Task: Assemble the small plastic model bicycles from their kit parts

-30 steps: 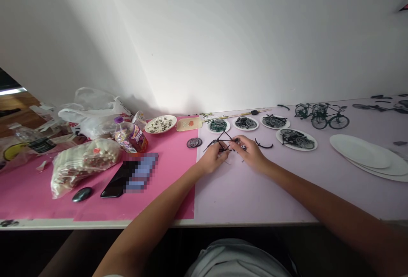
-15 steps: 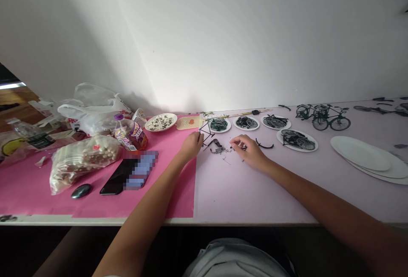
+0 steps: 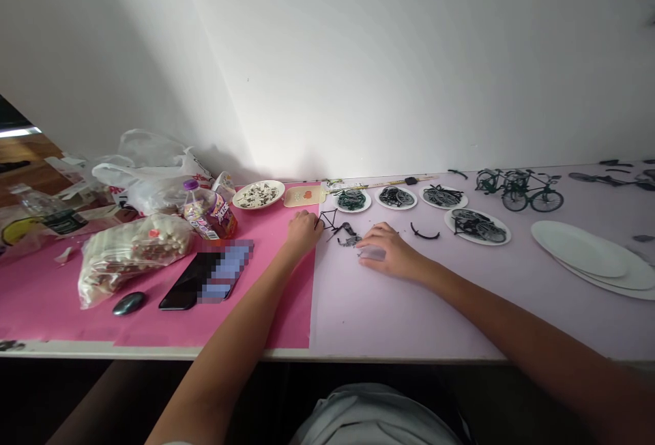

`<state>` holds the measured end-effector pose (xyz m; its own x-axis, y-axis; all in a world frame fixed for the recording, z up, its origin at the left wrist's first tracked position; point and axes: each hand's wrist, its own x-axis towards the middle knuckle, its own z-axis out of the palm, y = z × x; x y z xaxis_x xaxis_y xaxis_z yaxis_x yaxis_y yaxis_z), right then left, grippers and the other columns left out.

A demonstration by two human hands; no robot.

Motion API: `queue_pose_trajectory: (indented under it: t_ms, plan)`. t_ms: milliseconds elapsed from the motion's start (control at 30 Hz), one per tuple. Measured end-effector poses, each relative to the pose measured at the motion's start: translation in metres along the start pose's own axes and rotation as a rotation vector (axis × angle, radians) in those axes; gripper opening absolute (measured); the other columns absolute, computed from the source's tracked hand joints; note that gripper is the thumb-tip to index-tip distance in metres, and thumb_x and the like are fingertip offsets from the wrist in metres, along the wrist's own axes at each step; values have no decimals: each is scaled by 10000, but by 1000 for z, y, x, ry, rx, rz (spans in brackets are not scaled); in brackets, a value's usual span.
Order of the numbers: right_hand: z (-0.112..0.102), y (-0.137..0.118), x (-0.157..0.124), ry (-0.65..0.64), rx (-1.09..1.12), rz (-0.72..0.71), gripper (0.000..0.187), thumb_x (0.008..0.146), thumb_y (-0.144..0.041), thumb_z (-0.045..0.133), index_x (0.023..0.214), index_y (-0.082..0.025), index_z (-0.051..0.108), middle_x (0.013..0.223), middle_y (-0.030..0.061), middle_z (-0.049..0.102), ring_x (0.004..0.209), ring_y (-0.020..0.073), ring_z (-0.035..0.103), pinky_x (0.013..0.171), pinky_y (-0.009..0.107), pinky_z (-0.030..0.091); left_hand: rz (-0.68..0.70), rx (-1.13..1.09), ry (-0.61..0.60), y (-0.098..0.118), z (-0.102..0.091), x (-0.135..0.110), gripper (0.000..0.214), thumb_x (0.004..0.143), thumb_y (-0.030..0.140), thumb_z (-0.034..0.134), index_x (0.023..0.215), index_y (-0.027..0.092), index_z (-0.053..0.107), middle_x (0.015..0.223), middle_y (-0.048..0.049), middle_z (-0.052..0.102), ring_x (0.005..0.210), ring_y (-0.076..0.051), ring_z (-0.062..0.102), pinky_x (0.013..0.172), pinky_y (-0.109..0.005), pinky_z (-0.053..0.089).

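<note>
Nothing clearly readable. Colourful printed label on the small purple-capped plastic bottle (image 3: 213, 216) — letters too blurred to spell. Red print on the white crumpled plastic bag (image 3: 148, 175) — partly hidden. Dark label on the clear water bottle (image 3: 51, 218), too small.

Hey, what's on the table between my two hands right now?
In the head view, a small black bicycle frame and a dark clump of tiny parts lie between the left hand and right hand.

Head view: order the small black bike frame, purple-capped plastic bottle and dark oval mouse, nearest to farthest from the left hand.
1. Small black bike frame, just right of the left hand.
2. Purple-capped plastic bottle, to its left.
3. Dark oval mouse, far left, near edge.
</note>
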<state>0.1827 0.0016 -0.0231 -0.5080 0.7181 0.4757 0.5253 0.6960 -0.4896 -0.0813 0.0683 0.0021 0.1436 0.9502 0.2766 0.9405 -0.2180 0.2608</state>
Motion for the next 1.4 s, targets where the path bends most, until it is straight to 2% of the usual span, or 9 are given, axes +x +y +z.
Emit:
queue_pose_trajectory:
  t_ms: [133, 233, 400, 533, 700, 933, 1033, 1200, 1400]
  plan:
    - [3, -2, 0, -12, -71, -60, 186, 880, -332, 793, 1051, -259, 792, 1053, 76, 771, 1149, 298, 589, 1005, 500, 497, 13, 35, 170, 3, 2, -2, 245, 942, 309, 576, 1111, 175, 692, 1241, -177, 591, 1169, -353, 523, 938, -457, 441]
    - [6, -3, 0, 0, -108, -74, 105, 892, -306, 785, 983, -255, 796, 1024, 71, 775, 1118, 286, 605, 988, 486, 509, 172, -57, 200, 6, 4, -3, 224, 957, 326, 596, 1091, 184, 706, 1162, -152, 609, 1117, -322, 559, 944, -441, 463]
    - [7, -5, 1, 31, -122, -106, 78, 919, -197, 732, 909, -250, 789, 965, 62, 777, 1031, 265, 626, 953, 472, 524, 490, -249, 23, 14, 12, -5, 234, 976, 375, 627, 909, 189, 752, 930, -98, 672, 918, -252, 604, 853, -372, 482]
    - [7, -3, 2, 46, -129, -108, 114, 919, -158, 713, 874, -241, 777, 942, 55, 778, 1010, 254, 636, 925, 446, 531, 567, -272, -89, 19, 20, -9, 216, 897, 392, 746, 960, 191, 797, 946, -106, 697, 955, -265, 620, 871, -364, 478]
    - [9, -1, 2, 48, -146, -93, 33, 889, -220, 773, 858, -229, 768, 918, 54, 779, 983, 255, 638, 922, 453, 529, 563, -271, -109, 23, 26, -12, 172, 912, 308, 716, 995, 192, 812, 948, -110, 716, 992, -276, 619, 893, -367, 473]
    - [9, -1, 4, 56, -207, -97, 122, 880, -127, 716, 827, -228, 758, 910, 56, 782, 948, 252, 661, 906, 433, 537, 530, -339, -94, 26, 27, -13, 122, 898, 283, 711, 955, 202, 782, 946, -84, 751, 987, -269, 627, 882, -360, 472]
    - [8, 3, 4, 50, -210, -86, 134, 903, -134, 698, 906, -239, 780, 870, 53, 773, 908, 247, 675, 865, 409, 544, 476, -376, -64, 28, 26, -13, 146, 890, 322, 721, 960, 205, 772, 932, -72, 759, 929, -257, 633, 867, -365, 474]
    - [2, 7, 3, 43, -174, 62, 207, 964, -163, 637, 1080, -256, 781, 939, 60, 762, 842, 220, 704, 801, 368, 559, 371, -463, -4, 32, 20, -15, 166, 898, 352, 708, 931, 197, 759, 923, -72, 756, 895, -240, 644, 855, -360, 479]
    - [0, 9, 2, 152, -92, 123, 227, 1001, -233, 582, 1182, -267, 714, 1002, 73, 728, 856, 231, 718, 805, 392, 585, 160, -753, 6, 40, 18, -21, 270, 853, 428, 738, 955, 180, 706, 820, -47, 733, 663, -162, 590, 652, -291, 455]
